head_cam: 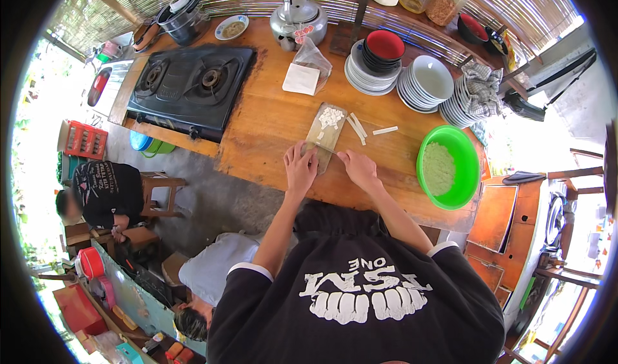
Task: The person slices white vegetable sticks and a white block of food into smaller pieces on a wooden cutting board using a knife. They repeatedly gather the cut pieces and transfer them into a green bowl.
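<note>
A small wooden cutting board lies on the wooden table in front of me. Diced white pieces are heaped at its far end, and a few loose bits sit closer to the blade. My right hand grips a knife, its thin blade lying across the board. At the board's near left edge rests my left hand, fingertips bent down close to the blade; whatever is under them is hidden. Just right of the board are white strips, with another white strip lying apart.
A green basin of pale, crumbly material stands right. Behind are a clear plastic bag, a white block, a kettle, and stacked plates and bowls. The gas stove is left. Two people sit lower left.
</note>
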`<state>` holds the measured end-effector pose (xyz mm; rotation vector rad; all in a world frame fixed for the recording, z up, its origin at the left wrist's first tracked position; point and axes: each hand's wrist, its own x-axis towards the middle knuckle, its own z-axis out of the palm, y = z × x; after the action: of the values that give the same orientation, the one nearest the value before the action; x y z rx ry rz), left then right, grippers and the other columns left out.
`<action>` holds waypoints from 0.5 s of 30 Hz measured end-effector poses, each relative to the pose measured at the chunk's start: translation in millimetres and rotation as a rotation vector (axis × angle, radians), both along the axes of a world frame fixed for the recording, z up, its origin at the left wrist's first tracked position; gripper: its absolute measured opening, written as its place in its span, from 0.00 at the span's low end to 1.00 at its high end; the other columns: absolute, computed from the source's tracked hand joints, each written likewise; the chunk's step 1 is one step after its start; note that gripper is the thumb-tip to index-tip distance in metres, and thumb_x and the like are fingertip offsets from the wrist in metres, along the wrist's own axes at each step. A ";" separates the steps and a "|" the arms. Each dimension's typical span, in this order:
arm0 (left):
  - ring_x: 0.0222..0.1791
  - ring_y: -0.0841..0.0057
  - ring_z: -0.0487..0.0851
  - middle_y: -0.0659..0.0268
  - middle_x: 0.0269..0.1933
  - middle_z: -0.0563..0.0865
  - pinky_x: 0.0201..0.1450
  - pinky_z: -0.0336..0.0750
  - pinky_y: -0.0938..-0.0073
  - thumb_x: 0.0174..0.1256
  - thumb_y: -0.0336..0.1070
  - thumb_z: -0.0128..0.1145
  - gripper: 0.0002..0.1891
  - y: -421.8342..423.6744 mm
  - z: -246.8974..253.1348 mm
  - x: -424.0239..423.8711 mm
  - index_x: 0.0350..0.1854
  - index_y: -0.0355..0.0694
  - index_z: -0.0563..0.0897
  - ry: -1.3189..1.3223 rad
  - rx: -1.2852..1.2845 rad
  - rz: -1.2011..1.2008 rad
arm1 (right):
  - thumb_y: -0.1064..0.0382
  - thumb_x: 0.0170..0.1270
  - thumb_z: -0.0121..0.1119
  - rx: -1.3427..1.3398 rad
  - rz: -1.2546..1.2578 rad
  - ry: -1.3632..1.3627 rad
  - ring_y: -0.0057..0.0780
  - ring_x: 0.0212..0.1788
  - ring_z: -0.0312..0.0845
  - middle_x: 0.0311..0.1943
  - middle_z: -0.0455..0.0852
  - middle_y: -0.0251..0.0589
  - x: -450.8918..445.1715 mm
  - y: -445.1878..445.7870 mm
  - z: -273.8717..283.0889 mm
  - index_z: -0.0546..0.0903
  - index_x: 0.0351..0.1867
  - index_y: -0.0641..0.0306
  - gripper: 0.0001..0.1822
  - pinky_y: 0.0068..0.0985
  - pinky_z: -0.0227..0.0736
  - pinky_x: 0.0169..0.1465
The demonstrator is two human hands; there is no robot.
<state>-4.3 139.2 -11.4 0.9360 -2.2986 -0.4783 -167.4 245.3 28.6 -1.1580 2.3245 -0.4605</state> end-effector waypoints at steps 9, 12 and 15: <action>0.63 0.57 0.73 0.63 0.61 0.79 0.68 0.64 0.55 0.66 0.34 0.61 0.09 0.0 -3.1 -0.1 0.46 0.45 0.88 0.031 0.039 -0.008 | 0.40 0.79 0.43 0.024 -0.029 0.010 0.58 0.45 0.85 0.38 0.89 0.55 10.7 -5.5 -5.7 0.82 0.39 0.61 0.27 0.52 0.76 0.48; 0.63 0.57 0.73 0.63 0.62 0.79 0.67 0.64 0.55 0.65 0.34 0.62 0.08 0.8 -5.1 0.6 0.44 0.45 0.87 0.051 0.044 0.008 | 0.40 0.79 0.43 0.027 -0.017 0.000 0.58 0.45 0.85 0.38 0.89 0.56 11.6 -3.2 0.3 0.82 0.39 0.61 0.27 0.52 0.76 0.48; 0.62 0.57 0.73 0.63 0.62 0.79 0.66 0.65 0.55 0.64 0.34 0.62 0.07 1.7 -8.6 2.5 0.42 0.44 0.87 0.051 0.032 0.015 | 0.40 0.79 0.43 0.044 0.009 -0.016 0.58 0.45 0.85 0.38 0.89 0.55 10.3 5.1 7.8 0.82 0.40 0.60 0.26 0.52 0.76 0.48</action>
<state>-1.8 140.9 -20.0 0.9448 -2.2429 -0.5285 -157.1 250.5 36.4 -1.1399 2.3036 -0.4121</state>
